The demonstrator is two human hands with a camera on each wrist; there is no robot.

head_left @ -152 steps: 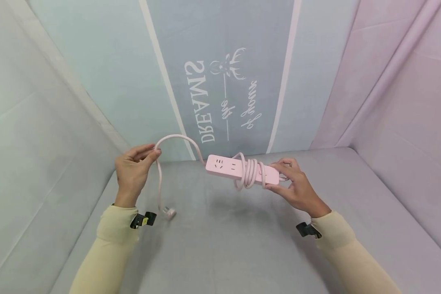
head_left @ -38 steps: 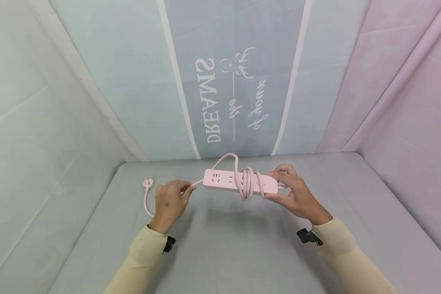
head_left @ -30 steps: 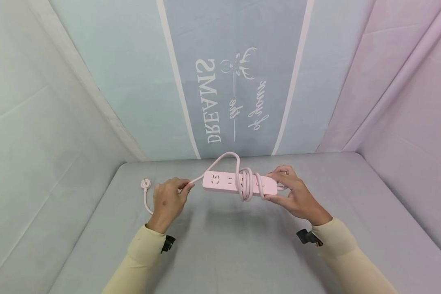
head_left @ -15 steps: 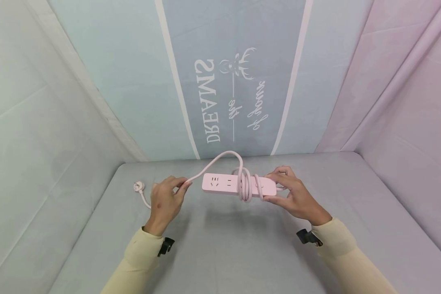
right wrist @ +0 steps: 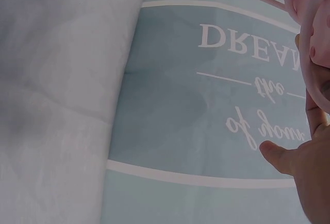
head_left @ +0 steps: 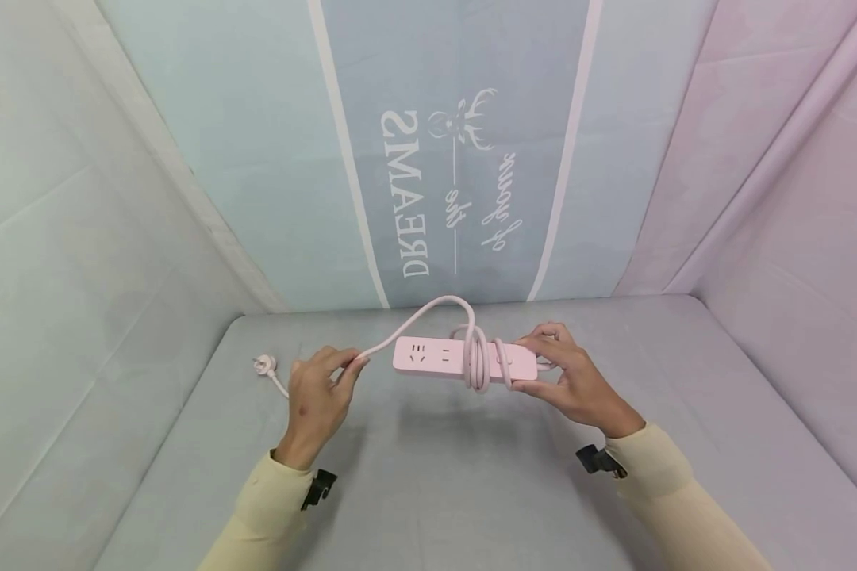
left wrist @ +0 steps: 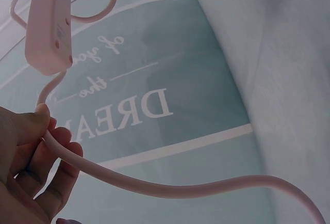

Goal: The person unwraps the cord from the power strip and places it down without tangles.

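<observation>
A pink power strip [head_left: 443, 358] hangs level above the grey surface, its pink cable [head_left: 477, 358] wound round its middle in several loops. My right hand [head_left: 567, 381] grips the strip's right end. The free cable arcs up over the strip and runs down left to my left hand [head_left: 317, 392], which pinches it between thumb and fingers. Past that hand the cable ends in a plug [head_left: 265, 365] lying on the surface. In the left wrist view the cable [left wrist: 154, 185] crosses my fingers [left wrist: 36, 146] with the strip [left wrist: 49, 28] above. The right wrist view catches the strip's edge [right wrist: 309, 7] and my thumb [right wrist: 281, 157].
The grey padded surface [head_left: 436, 476] is walled by fabric panels: pale green at left [head_left: 78, 238], pink at right [head_left: 793, 198], and a blue-grey backdrop [head_left: 436, 159] printed with mirrored lettering and a deer head.
My left hand has slid left and slightly back along the cable, lengthening the loose arc. The plug has shifted left on the surface. My right hand and the strip have stayed nearly still.
</observation>
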